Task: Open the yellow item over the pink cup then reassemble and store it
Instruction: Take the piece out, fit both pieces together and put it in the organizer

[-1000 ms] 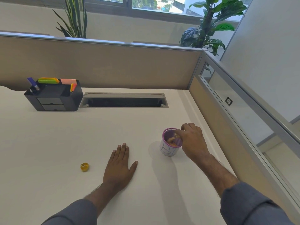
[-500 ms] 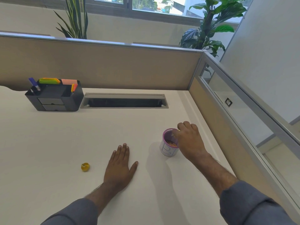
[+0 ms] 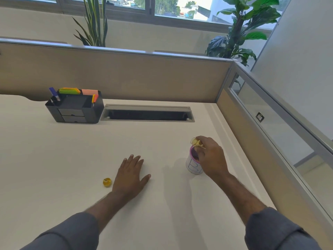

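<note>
Two yellow pieces are apart right now: the clear shell (image 3: 196, 142) is pinched in the right hand (image 3: 210, 157) just above the pink cup (image 3: 193, 164), so emptying looks about done. The cap (image 3: 107, 182) is left on the desk (image 3: 54, 159) beside the flat, empty left hand (image 3: 130, 175). Next, both halves need to be brought together.
</note>
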